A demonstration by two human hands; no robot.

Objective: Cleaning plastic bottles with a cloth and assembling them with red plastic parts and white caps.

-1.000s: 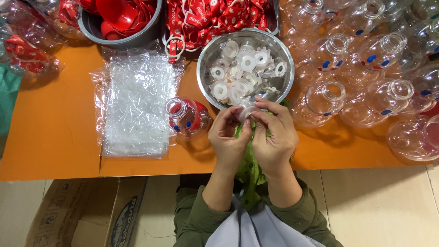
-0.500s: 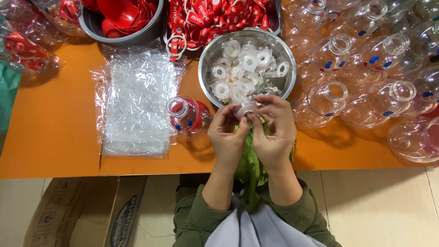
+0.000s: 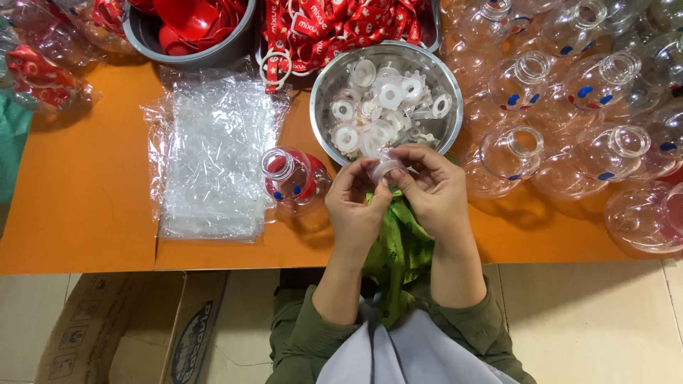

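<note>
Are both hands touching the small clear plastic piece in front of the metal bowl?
Touching. In the head view, the fingertips of the left hand and the right hand pinch the small clear plastic piece from both sides, no gap showing, just before the metal bowl.

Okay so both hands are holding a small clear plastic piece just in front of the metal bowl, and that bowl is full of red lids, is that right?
Not quite. The head view shows the metal bowl holds white and clear ring-shaped plastic pieces, not red lids. The rest stands: the left hand and right hand together hold a small clear plastic piece just in front of the bowl.
</note>
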